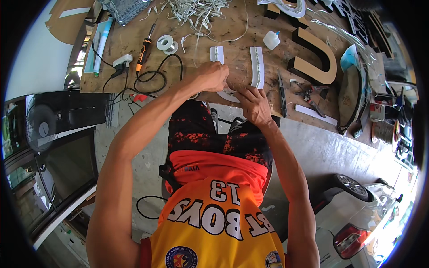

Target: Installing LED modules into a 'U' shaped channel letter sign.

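In front of me at the table's near edge lies a white U-shaped piece (258, 67), with a row of small light modules along its upright arms. My left hand (212, 77) rests over its left arm, fingers curled and pinched together near the bend. Across the bend, my right hand (254, 105) has its fingers bent and the tips drawn together at the piece. Whatever lies between the fingertips of either hand is too small or hidden to make out. Both hands partly cover the curved lower part.
To the left are a soldering iron (144, 50), a solder spool (166, 44) and black cable (157, 78). A pile of light modules (196, 13) lies at the back. Rightward sit a white bottle (271, 40), a brown U-shaped letter (328, 60), tweezers (282, 94) and pliers (314, 105).
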`<state>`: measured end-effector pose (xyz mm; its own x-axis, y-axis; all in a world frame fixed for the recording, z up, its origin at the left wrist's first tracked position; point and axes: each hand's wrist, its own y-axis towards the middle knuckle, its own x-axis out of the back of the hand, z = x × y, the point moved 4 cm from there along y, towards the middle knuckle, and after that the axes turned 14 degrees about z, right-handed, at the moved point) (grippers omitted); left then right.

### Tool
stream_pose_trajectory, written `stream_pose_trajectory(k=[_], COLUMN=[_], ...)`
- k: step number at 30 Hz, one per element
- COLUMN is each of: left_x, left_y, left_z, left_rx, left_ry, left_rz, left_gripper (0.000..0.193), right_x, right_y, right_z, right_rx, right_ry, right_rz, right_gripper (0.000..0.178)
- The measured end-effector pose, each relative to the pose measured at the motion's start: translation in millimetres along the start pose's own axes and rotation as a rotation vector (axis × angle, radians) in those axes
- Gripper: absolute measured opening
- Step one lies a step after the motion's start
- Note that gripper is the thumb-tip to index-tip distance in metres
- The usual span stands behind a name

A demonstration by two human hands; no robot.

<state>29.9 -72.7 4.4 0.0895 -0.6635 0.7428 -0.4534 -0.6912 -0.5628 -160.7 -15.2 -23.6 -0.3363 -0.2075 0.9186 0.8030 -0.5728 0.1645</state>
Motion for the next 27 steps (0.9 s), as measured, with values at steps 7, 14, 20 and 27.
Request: stream_pose_trajectory(k=[7, 14, 20, 27], left_x=[8.4, 4.9, 7.0, -10.4], left_y=[-4.5, 0.2, 7.2, -1.4], left_z=[-13.6, -7.2, -1.9, -15.7], left_rx=[0.100, 0.188, 0.238, -0.360], left_ry=[0.059, -0.015, -0.045, 0.177], left_rz=[-0.040, 0.022, 0.053, -0.170], left_gripper=[0.024, 0.022, 0.017, 0.010], right_x=[3.2, 2.5, 3.0, 4.5], right_y=[-0.3, -0.4, 0.0, 1.0], right_z=[1.5, 2.6, 0.7, 1.6], right_rx=[-0.001, -0.018, -0.019, -0.010], right_ry=[-0.011, 0.030, 0.026, 0.023], right_rz=[0.005, 0.014, 0.012, 0.004], right_gripper=[0.039, 0.037, 0.038, 0.038])
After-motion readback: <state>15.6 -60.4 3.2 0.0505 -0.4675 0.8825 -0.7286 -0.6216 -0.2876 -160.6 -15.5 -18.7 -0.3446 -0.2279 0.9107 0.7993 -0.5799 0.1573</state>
